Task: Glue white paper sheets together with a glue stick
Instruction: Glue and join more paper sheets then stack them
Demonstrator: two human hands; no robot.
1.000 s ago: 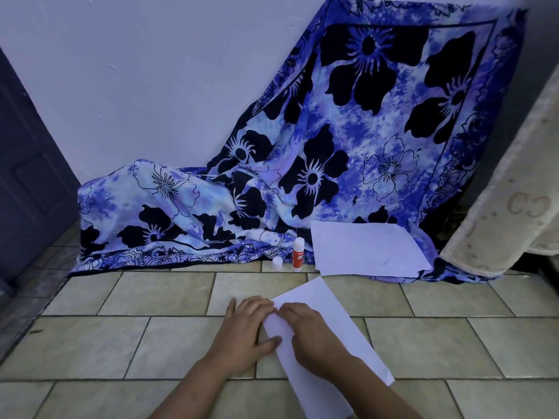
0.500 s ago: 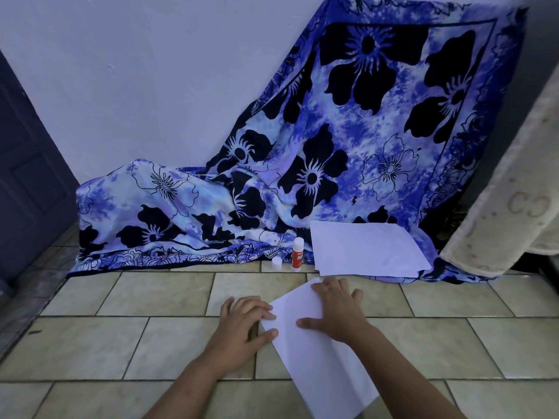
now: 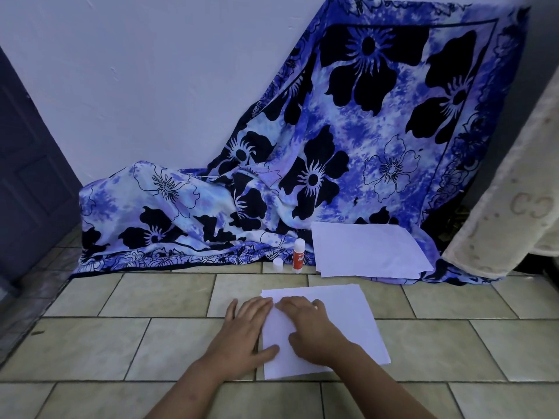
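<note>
A white paper sheet (image 3: 357, 322) lies flat on the tiled floor in front of me, nearly square to my view. My left hand (image 3: 245, 334) rests palm down on its left edge, fingers spread, half on the tile. My right hand (image 3: 308, 328) presses flat on the sheet's left part, fingers pointing up-left. Neither hand grips anything. A red and white glue stick (image 3: 299, 256) stands uncapped at the cloth's edge, its white cap (image 3: 278, 264) beside it on the left. A stack of white sheets (image 3: 369, 249) lies to the right of the stick.
A blue floral cloth (image 3: 332, 164) drapes from the wall onto the floor behind the glue stick. A cream rug or towel (image 3: 520, 207) hangs at the right. A dark door (image 3: 27, 176) stands at the left. The floor is beige tile (image 3: 151, 297).
The sheet has turned from a diagonal lie to nearly straight. My right hand has slid back from the sheet's top toward its left part, close to my left hand.
</note>
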